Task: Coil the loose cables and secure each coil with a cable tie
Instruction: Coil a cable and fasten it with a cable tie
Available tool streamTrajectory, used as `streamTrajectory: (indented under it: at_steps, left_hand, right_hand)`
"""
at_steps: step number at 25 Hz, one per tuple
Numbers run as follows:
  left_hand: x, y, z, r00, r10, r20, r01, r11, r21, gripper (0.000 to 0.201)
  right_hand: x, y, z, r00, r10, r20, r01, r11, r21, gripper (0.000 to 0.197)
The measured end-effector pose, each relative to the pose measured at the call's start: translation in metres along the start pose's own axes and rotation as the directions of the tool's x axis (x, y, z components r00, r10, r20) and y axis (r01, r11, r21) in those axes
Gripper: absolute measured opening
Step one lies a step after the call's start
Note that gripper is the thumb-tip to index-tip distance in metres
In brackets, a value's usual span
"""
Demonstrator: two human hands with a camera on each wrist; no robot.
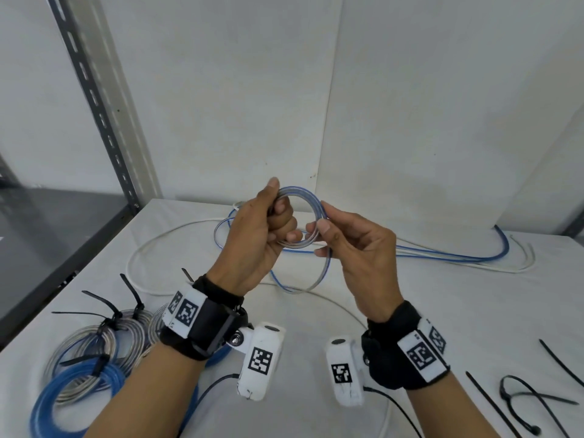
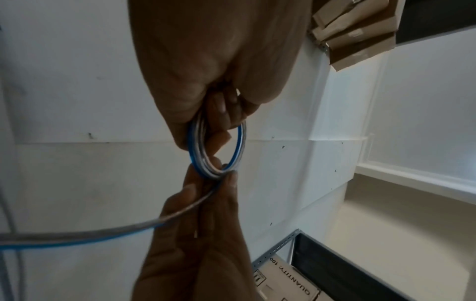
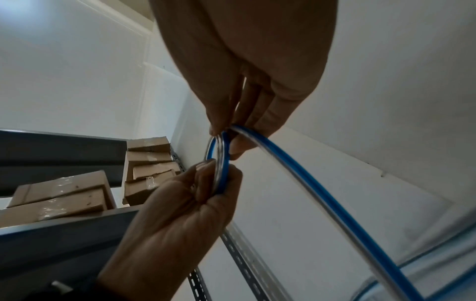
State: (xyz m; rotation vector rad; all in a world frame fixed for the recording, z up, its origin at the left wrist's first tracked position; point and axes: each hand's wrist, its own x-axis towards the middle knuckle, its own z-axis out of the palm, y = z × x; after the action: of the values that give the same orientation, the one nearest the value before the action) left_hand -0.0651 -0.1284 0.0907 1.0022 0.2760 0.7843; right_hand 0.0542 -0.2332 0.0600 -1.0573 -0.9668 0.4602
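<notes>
The left hand (image 1: pixel 262 235) grips a small coil (image 1: pixel 303 216) of blue-and-clear cable, fingers curled round its left side and the thumb laid along the top. The right hand (image 1: pixel 357 248) pinches the coil's right side between thumb and fingertips, where the feeding strand (image 1: pixel 322 273) enters. Both hands hold the coil raised above the white table (image 1: pixel 410 311). The strand drops in a slack loop below the hands, then runs back to the loose cable (image 1: pixel 458 256) lying across the far side of the table, together with a white cable (image 1: pixel 151 245). The step in hand is judged to be winding: only a few turns are formed and much cable remains uncoiled. The next move calls for the right hand to draw more slack and lay another turn into the left grip, without letting the held turns spring open. Finished coils (image 1: pixel 91 349), already tied, lie near left; loose cable ties (image 1: pixel 493 403) lie near right. The cable's free end is not discernible, and the finished coils are partly covered by the left forearm.
</notes>
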Motion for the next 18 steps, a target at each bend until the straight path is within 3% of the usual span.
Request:
streamTrajectory:
  at_steps: [2,5,8,10,12,14,18]
  left_hand:
    - [0.001,0.0,-0.002,0.998,-0.051,0.022,0.049,0.997,0.058,0.044]
    - [0.002,0.0,-0.004,0.987,-0.149,0.062,0.119,0.932,0.344,0.044]
    - [-0.001,-0.008,0.001,0.993,-0.107,0.043,0.071,0.86,0.506,0.044]
    - [-0.002,-0.012,0.006,0.999,-0.04,0.01,0.033,0.925,0.377,0.044]
    - [-0.002,-0.01,0.011,0.999,0.009,-0.047,-0.003,0.992,0.124,0.042]
    - [-0.001,-0.008,0.012,0.995,0.044,-0.089,-0.05,0.997,-0.064,0.041]
    - [-0.001,-0.009,0.008,0.993,0.048,-0.111,-0.064,0.987,-0.144,0.04]
  right_hand:
    - [0.002,-0.004,-0.006,0.999,-0.041,0.019,0.043,0.996,-0.075,0.021]
    - [0.008,-0.016,-0.025,0.988,-0.05,0.147,0.092,0.952,-0.292,0.019]
    - [0.008,-0.025,-0.035,0.971,-0.002,0.238,0.104,0.902,-0.42,0.019]
    - [0.008,-0.025,-0.033,0.983,-0.037,0.177,0.099,0.928,-0.359,0.019]
    - [0.007,-0.019,-0.024,0.996,-0.076,0.044,0.083,0.975,-0.204,0.019]
    - [0.001,-0.009,-0.006,0.999,-0.043,-0.025,0.042,0.997,-0.059,0.021]
    - [-0.002,-0.003,0.007,0.998,-0.042,-0.052,0.042,0.999,-0.011,0.026]
